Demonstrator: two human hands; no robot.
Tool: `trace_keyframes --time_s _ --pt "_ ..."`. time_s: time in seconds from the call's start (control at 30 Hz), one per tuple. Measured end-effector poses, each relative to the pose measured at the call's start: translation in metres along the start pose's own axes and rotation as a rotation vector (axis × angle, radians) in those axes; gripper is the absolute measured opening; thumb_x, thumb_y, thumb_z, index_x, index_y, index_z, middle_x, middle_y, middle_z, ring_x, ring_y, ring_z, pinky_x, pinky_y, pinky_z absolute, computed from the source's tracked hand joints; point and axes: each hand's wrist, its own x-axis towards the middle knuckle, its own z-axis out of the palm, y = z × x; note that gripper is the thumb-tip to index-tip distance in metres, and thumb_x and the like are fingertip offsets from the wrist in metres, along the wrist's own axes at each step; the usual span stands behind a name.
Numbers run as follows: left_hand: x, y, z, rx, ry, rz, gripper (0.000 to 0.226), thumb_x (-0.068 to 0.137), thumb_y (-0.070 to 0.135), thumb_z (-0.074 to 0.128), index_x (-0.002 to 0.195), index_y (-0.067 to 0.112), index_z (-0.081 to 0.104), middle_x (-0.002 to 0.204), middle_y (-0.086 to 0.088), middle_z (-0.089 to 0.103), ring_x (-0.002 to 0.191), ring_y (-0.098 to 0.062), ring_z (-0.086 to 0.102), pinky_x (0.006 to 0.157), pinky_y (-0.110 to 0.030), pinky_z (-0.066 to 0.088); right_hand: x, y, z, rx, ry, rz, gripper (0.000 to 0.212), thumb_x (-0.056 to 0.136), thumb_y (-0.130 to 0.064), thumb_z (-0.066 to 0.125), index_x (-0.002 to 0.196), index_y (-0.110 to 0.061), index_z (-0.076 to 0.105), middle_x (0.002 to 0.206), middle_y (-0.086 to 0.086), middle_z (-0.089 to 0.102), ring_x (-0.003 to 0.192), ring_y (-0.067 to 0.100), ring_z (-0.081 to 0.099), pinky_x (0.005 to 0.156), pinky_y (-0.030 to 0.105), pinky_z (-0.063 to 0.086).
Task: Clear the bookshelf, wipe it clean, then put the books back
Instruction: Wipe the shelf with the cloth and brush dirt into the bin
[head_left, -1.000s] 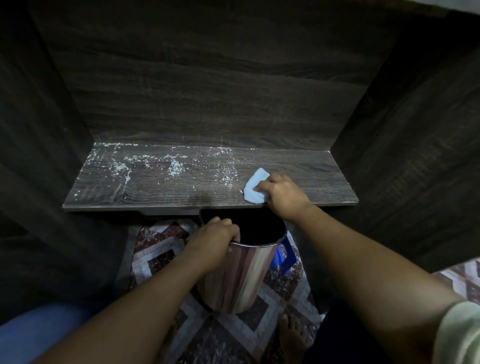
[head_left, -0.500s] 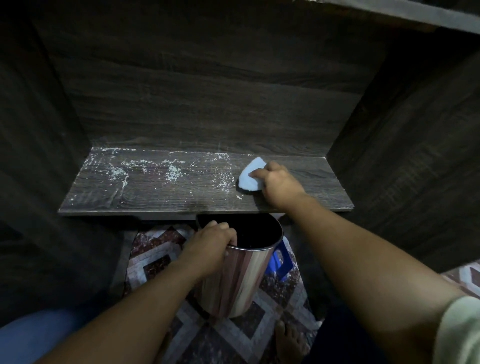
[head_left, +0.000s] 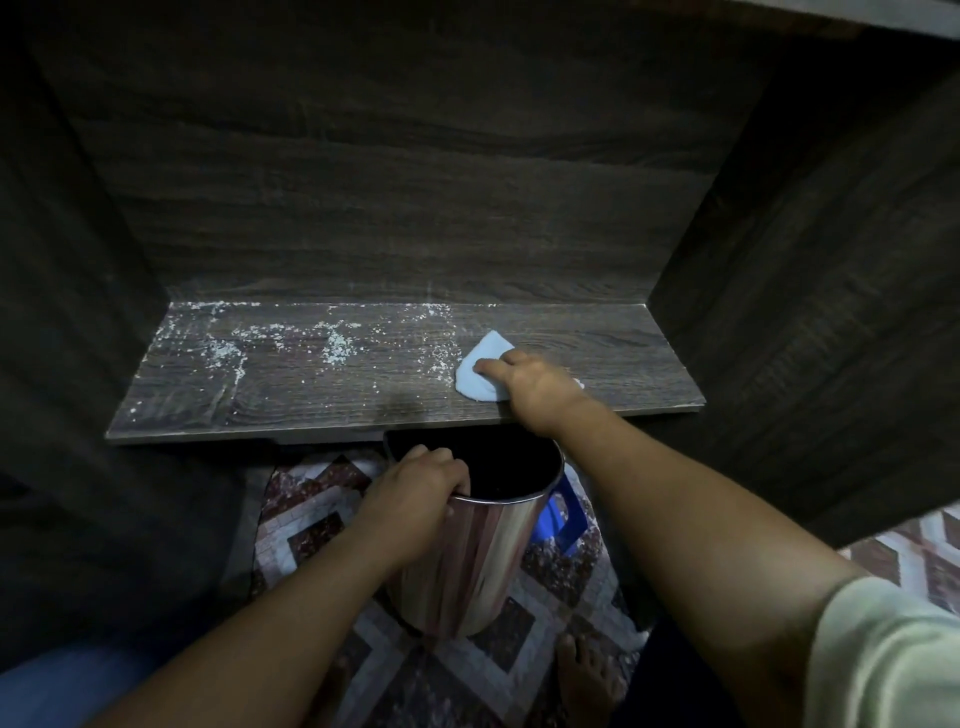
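Where crumbs (head_left: 337, 353) lie: shelf (head_left: 597, 358), left and middle
Right hand (head_left: 540, 387): curled on cloth (head_left: 475, 382), centre-right of shelf
Left hand (head_left: 415, 493): grips bin (head_left: 478, 561) rim, lower centre
Change: cloth slid slightly left, frontward

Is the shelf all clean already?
No, white crumbs lie scattered over the left half of the shelf, left of the blue cloth under the right hand.
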Motion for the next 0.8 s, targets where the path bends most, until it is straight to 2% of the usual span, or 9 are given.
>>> trace_keyframes --time_s 0.17,0.3,0.4,0.6,0.7,0.8 --pt "-0.003 0.005 -0.004 0.029 -0.035 0.003 0.022 0.083 0.013 0.061 0.1 0.025 0.057 0.099 0.008 0.051 0.099 -0.012 0.043 0.077 -0.029 0.041 -0.02 -0.001 0.001 0.002 0.008 -0.034 0.055 0.094 -0.007 0.047 0.143 -0.03 0.041 0.139 0.01 0.044 0.127 0.03 0.043 0.101 0.036 0.038" --pt "-0.002 0.005 -0.003 0.025 -0.038 0.013 0.021 0.084 0.012 0.061 0.101 0.024 0.057 0.1 0.008 0.051 0.099 -0.012 0.042 0.077 -0.03 0.042 -0.029 0.002 -0.009 0.054 -0.044 -0.058 0.051 0.089 -0.006 0.054 0.133 -0.03 0.055 0.133 0.01 0.051 0.121 0.028 0.05 0.101 0.034 0.04" --pt "-0.001 0.005 -0.003 0.014 -0.036 0.004 0.021 0.084 0.013 0.061 0.1 0.025 0.058 0.1 0.008 0.052 0.1 -0.012 0.043 0.078 -0.032 0.043 -0.026 0.008 -0.022 0.099 0.036 -0.059 0.048 0.085 -0.008 0.059 0.129 -0.027 0.06 0.129 0.01 0.054 0.117 0.029 0.053 0.099 0.035 0.042" --pt "0.001 0.003 -0.001 -0.002 -0.039 0.009 0.02 0.085 0.013 0.06 0.101 0.025 0.058 0.1 0.009 0.052 0.1 -0.011 0.042 0.081 -0.032 0.044 -0.003 0.026 -0.028 0.049 0.226 0.037 0.05 0.09 -0.011 0.053 0.138 -0.024 0.05 0.134 0.012 0.042 0.123 0.034 0.044 0.097 0.044 0.045" --pt "0.002 0.001 0.001 -0.019 -0.03 0.018 0.021 0.084 0.012 0.061 0.1 0.025 0.059 0.099 0.009 0.053 0.098 -0.011 0.043 0.081 -0.033 0.044 0.01 0.034 -0.011 0.116 0.182 0.164 0.059 0.087 -0.01 0.057 0.143 -0.025 0.044 0.147 0.012 0.032 0.128 0.034 0.041 0.104 0.043 0.04" --pt "0.003 0.0 0.001 -0.024 -0.012 0.035 0.022 0.083 0.01 0.062 0.1 0.023 0.06 0.099 0.008 0.054 0.096 -0.012 0.043 0.079 -0.028 0.041 0.016 0.035 0.013 0.082 0.136 0.174 0.066 0.085 -0.019 0.058 0.146 -0.027 0.037 0.148 0.012 0.039 0.132 0.032 0.037 0.11 0.036 0.029"
